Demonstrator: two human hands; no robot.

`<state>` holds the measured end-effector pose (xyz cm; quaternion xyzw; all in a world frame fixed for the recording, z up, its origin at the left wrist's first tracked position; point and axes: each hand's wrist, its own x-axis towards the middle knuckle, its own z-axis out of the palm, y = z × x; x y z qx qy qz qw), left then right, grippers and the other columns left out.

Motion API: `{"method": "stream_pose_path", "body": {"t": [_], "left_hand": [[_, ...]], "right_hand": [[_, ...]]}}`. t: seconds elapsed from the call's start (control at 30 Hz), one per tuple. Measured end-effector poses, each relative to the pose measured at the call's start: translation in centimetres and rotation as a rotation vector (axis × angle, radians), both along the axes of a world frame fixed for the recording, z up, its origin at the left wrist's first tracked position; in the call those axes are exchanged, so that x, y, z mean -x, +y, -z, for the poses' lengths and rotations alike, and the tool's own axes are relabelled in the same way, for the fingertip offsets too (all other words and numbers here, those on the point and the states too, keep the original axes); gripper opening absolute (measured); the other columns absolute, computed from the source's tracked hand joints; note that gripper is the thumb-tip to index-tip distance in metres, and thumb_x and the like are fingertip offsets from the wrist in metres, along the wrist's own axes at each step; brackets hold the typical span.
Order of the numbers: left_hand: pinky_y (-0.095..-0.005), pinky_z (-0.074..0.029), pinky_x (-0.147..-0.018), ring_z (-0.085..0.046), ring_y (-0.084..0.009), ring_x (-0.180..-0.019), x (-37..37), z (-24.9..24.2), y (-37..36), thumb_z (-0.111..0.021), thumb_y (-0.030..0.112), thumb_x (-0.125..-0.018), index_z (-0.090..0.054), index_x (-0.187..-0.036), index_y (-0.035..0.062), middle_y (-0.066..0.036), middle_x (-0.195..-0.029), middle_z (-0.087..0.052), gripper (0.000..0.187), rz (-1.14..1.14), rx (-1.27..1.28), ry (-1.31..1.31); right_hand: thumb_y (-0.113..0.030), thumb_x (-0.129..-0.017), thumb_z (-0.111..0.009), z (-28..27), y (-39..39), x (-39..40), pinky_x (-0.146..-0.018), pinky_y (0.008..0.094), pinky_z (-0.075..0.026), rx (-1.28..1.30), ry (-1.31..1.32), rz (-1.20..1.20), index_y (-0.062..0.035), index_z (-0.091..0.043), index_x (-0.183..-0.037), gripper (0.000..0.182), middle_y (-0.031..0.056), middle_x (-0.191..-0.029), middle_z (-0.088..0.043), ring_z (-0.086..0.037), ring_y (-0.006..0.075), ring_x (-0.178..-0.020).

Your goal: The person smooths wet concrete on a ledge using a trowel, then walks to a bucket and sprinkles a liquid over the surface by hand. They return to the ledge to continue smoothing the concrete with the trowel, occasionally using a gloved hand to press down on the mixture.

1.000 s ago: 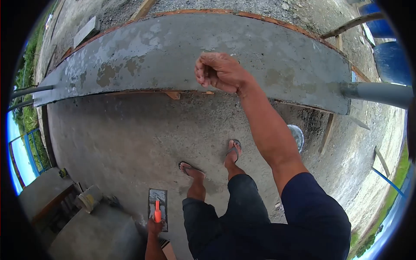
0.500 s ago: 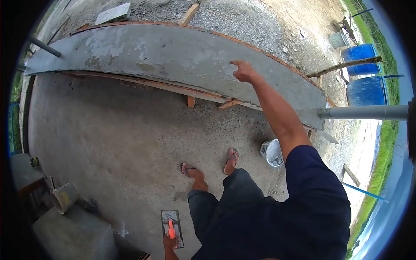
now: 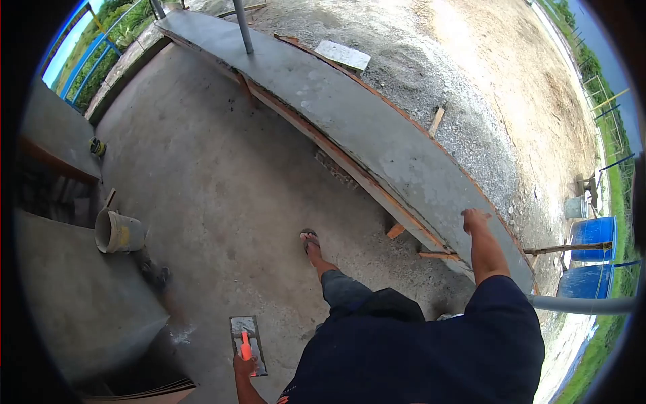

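In my left hand point(image 3: 244, 365), low in the view, is a finishing trowel point(image 3: 246, 346) with an orange handle and a rectangular blade smeared with grey cement. The fingers wrap round its handle, and the blade hangs above the concrete floor. On the right, my outstretched right hand point(image 3: 475, 219) is over the long grey cement slab point(image 3: 404, 158), fingers extended and overlapping its surface, holding nothing. Smooth and pale patches mark this slab, which is edged by wooden form boards point(image 3: 350, 157).
Grey pipes rise from the slab, one upright point(image 3: 242, 27) at the far part. A dirty bucket point(image 3: 121, 232) lies tipped on the ledge at left. Gravel point(image 3: 417, 74) and a white block point(image 3: 343, 55) lie beyond; blue barrels point(image 3: 592, 239) stand at right.
My view has swung left, showing more of the slab's far end. One foot has stepped forward. My right hand has gone from pointing a finger to extended fingers; the trowel stays in my left.
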<state>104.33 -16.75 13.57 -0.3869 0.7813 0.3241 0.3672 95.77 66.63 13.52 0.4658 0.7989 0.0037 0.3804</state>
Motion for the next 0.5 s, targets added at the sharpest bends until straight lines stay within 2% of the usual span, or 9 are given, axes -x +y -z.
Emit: {"method": "stream_pose_path", "body": {"t": [0.03, 0.1, 0.13, 0.17, 0.2, 0.23, 0.33, 0.37, 0.5], "left_hand": [[-0.0325, -0.047, -0.044, -0.058, -0.0176, -0.051, 0.5, -0.1, -0.8, -0.059, -0.002, -0.078, -0.055, -0.107, 0.0068, -0.005, -0.07, -0.059, 0.031, -0.043, 0.006, -0.023], [-0.0325, -0.047, -0.043, -0.058, -0.0181, -0.05, 1.9, -1.6, -0.6, -0.058, -0.003, -0.078, -0.055, -0.107, 0.0064, -0.005, -0.07, -0.059, 0.031, -0.116, 0.014, -0.056], [-0.0325, -0.047, -0.043, -0.058, -0.0181, -0.05, 2.6, -1.5, -0.7, -0.058, -0.003, -0.077, -0.055, -0.107, 0.0064, -0.005, -0.07, -0.059, 0.031, -0.136, 0.01, -0.074], [-0.0325, -0.047, -0.043, -0.058, -0.0181, -0.05, 3.0, -2.0, -0.9, -0.058, -0.003, -0.077, -0.055, -0.107, 0.0063, -0.005, -0.07, -0.058, 0.031, -0.146, 0.003, -0.098], [-0.0325, -0.047, -0.043, -0.058, -0.0181, -0.05, 3.7, -2.5, -1.0, -0.058, -0.003, -0.077, -0.055, -0.107, 0.0062, -0.005, -0.07, -0.058, 0.031, -0.154, -0.002, -0.118], [-0.0325, -0.047, -0.043, -0.058, -0.0181, -0.05, 4.9, -2.7, -1.4, -0.058, -0.003, -0.077, -0.055, -0.107, 0.0062, -0.005, -0.07, -0.058, 0.031, -0.16, -0.015, -0.126], [-0.0325, -0.047, -0.043, -0.057, -0.018, -0.05, 10.2, -2.9, -1.6, -0.058, -0.003, -0.077, -0.055, -0.106, 0.006, -0.005, -0.069, -0.058, 0.031, -0.161, -0.062, -0.135], [-0.0324, -0.047, -0.043, -0.057, -0.018, -0.05, 12.4, -2.7, -1.7, -0.058, -0.003, -0.077, -0.055, -0.106, 0.0059, -0.005, -0.069, -0.058, 0.031, -0.157, -0.073, -0.129], [-0.0324, -0.047, -0.043, -0.057, -0.0179, -0.049, 20.4, -1.5, -5.3, -0.058, -0.003, -0.076, -0.055, -0.106, 0.0057, -0.005, -0.069, -0.057, 0.031, -0.106, -0.105, -0.136]], "right_hand": [[-0.01, -0.063, -0.075, 2.8, -2.5, -0.4, -0.09, 0.0426, -0.049, 0.057, -0.126, -0.13, -0.005, -0.063, -0.112, 0.05, 0.0171, -0.121, -0.06, -0.058, 0.034, -0.112], [-0.009, -0.064, -0.071, 14.6, -4.6, 0.8, -0.086, 0.039, -0.05, 0.207, -0.001, 0.021, -0.002, -0.066, -0.104, 0.041, 0.0221, -0.113, -0.062, -0.06, 0.0362, -0.105], [-0.008, -0.064, -0.069, 15.7, -8.6, 3.8, -0.085, 0.039, -0.05, 0.232, 0.028, -0.051, -0.0009, -0.066, -0.104, 0.041, 0.0221, -0.11, -0.063, -0.061, 0.0346, -0.105], [-0.006, -0.066, -0.067, 17.5, -12.1, 7.2, -0.083, 0.0391, -0.05, 0.284, -0.064, -0.306, 0.0004, -0.066, -0.104, 0.039, 0.0215, -0.108, -0.064, -0.061, 0.0321, -0.106], [-0.008, -0.069, -0.065, 15.3, -16.4, 12.4, -0.08, 0.04, -0.051, 0.411, -0.063, -0.355, -0.0023, -0.067, -0.101, 0.033, 0.0195, -0.102, -0.066, -0.063, 0.0319, -0.1], [-0.011, -0.072, -0.061, 20.1, -18.0, 16.6, -0.077, 0.0415, -0.051, 0.527, -0.133, -0.719, -0.0065, -0.068, -0.095, 0.024, 0.0188, -0.095, -0.067, -0.064, 0.035, -0.092], [-0.009, -0.073, -0.055, 13.1, -25.0, 35.0, -0.073, 0.046, -0.049, 0.544, 0.475, -0.399, -0.0047, -0.062, -0.082, 0.013, 0.0202, -0.087, -0.064, -0.061, 0.041, -0.085], [-0.007, -0.072, -0.053, 11.8, -25.6, 41.0, -0.074, 0.0465, -0.046, 0.494, 0.739, -0.473, -0.0033, -0.059, -0.08, 0.01, 0.0225, -0.084, -0.062, -0.058, 0.0429, -0.086], [-0.003, -0.066, -0.051, 0.5, -25.3, 62.1, -0.065, 0.0454, -0.043, 0.258, 1.022, -0.575, -0.0027, -0.045, -0.068, 0.007, 0.019, -0.069, -0.056, -0.056, 0.0389, -0.071]]}}
